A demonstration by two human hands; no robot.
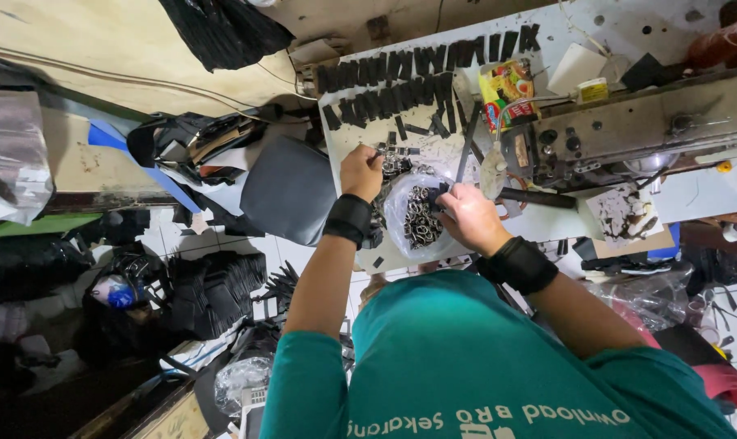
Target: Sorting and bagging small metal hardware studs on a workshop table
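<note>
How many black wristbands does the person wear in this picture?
2. One black wristband sits on the wrist below the left hand; the other black wristband sits on the wrist below the right hand, beside the clear bag of metal buckles. None seems hidden.

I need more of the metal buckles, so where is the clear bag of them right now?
In the head view, the clear bag of metal buckles lies on the white table just left of centre, between the left hand and right hand.
</note>
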